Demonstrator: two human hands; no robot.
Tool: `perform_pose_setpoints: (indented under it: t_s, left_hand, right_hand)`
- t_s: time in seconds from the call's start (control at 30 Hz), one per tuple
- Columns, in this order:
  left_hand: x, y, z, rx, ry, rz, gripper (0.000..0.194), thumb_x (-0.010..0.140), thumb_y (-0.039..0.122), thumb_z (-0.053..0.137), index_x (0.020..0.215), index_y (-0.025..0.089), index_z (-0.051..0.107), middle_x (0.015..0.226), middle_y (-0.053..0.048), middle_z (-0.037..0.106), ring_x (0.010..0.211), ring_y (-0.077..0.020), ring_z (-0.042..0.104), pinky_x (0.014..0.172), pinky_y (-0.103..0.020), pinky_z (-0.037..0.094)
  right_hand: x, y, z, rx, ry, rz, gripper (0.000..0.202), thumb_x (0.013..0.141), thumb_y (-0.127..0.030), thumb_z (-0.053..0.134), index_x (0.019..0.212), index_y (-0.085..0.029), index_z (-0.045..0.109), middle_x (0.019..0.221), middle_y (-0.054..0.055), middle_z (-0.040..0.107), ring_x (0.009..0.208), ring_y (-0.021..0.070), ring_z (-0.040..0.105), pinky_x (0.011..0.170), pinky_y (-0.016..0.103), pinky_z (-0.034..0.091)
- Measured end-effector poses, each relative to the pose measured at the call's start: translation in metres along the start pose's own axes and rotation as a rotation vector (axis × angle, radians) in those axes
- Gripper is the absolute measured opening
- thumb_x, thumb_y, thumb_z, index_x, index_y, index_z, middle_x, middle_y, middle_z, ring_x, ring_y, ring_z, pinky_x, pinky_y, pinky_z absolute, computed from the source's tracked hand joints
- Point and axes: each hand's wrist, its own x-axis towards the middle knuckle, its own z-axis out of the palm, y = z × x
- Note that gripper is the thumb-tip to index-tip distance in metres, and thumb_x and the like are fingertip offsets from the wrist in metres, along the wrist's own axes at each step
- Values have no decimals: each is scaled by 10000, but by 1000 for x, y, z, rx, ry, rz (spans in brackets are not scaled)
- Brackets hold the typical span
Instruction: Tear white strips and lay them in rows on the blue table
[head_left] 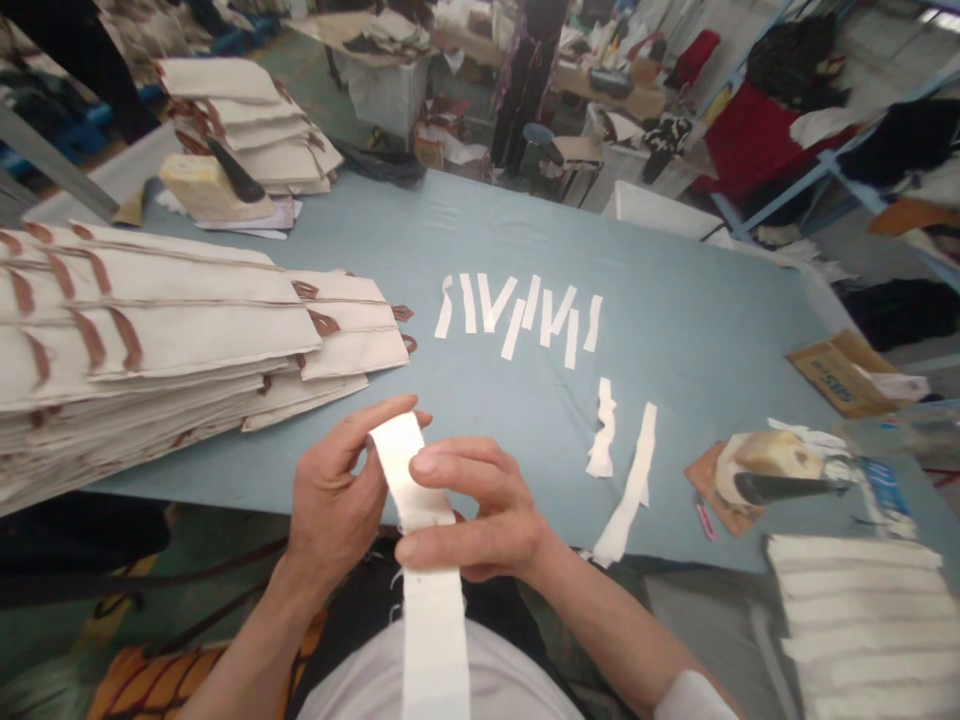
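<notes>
A long white fabric strip (435, 640) runs up from my lap and bends over between my two hands at the table's near edge. My left hand (341, 490) grips its upper end, with the fingers curled behind the strip. Lower down, my right hand (480, 510) holds the same strip, its thumb and fingers closed across it. Loose threads hang from the strip's left side. Beyond my hands, several short white strips (510, 330) lie in an uneven row on the blue-grey table (690, 330). Two longer, frayed strips (634, 490) lie to the right of my hands.
Stacked cream fabric pieces with brown straps (172, 320) fill the table's left side. A yellowed block with a black handle (214, 185) stands behind them; a similar dark-handled block (772, 475) sits at right, near a pink cutter (703, 518) and cardboard box (840, 375). A person (529, 80) stands beyond.
</notes>
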Motion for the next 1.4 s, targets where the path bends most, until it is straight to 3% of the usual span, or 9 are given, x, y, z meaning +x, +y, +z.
perform_pose_setpoints:
  t_s: [0.13,0.3,0.4,0.53,0.63,0.8,0.97,1.13,1.4]
  left_hand:
    - [2,-12,-5,7,-59,1,244,895,356,717,1083,244,825,1018,-46,840,931,-243,751,892,-318,571]
    - [-14,-19,-10,-302,-481,-318,369,858,525,780,860,161,841,780,-82,806,645,-179,679,634,-254,545]
    - [-32,-12,-10,-525,-467,-591,427,744,554,884,881,154,829,732,-75,794,604,-164,679,579,-234,558]
    - [-39,-3,-9,-684,-397,-725,451,708,513,924,942,142,823,752,-90,806,581,-166,705,538,-217,574]
    - [-29,-4,-9,-769,-311,-757,376,730,396,921,972,126,821,766,-98,812,576,-178,717,555,-244,612]
    - [-12,-5,-11,-822,-125,-796,163,914,185,693,970,92,815,851,-141,835,665,-234,780,604,-314,667]
    - [-5,3,-10,-853,-30,-867,287,1016,127,510,1041,75,792,994,-181,839,849,-266,814,696,-362,694]
    - [2,6,-4,-985,-43,-885,335,1021,52,444,995,61,777,952,-145,835,738,-179,789,656,-277,680]
    - [6,1,-4,-1065,-90,-950,347,1026,34,397,1046,37,743,875,-128,811,693,-167,774,669,-298,687]
  right_hand:
    - [8,-14,-1,117,176,37,326,948,-601,625,829,-346,790,1212,63,754,1055,253,703,963,445,578]
    - [30,-16,-5,598,451,564,382,944,-588,634,1019,-234,755,924,65,772,794,200,696,702,324,584]
    - [39,2,-6,541,318,768,415,888,-592,687,941,-185,747,785,29,732,639,139,617,570,238,509]
    - [36,31,1,432,12,844,596,916,-734,545,825,-168,708,703,15,674,599,121,586,528,211,454]
    - [32,46,1,188,-223,790,673,1028,-701,330,792,-179,682,741,42,705,671,147,645,611,237,484]
    - [21,50,-18,-544,-384,740,430,1054,-443,518,740,-197,679,762,75,751,769,197,702,738,289,478]
    - [15,11,-36,-343,94,467,173,976,-343,630,1047,-214,721,969,66,791,827,195,717,768,318,545]
    - [23,-24,-33,-310,-78,-1,229,912,-227,671,1136,-267,691,1225,95,753,1134,237,689,1022,434,531]
    - [17,-9,-24,-361,-181,15,363,815,-227,638,1178,-231,655,1318,128,704,1266,292,604,1110,495,461]
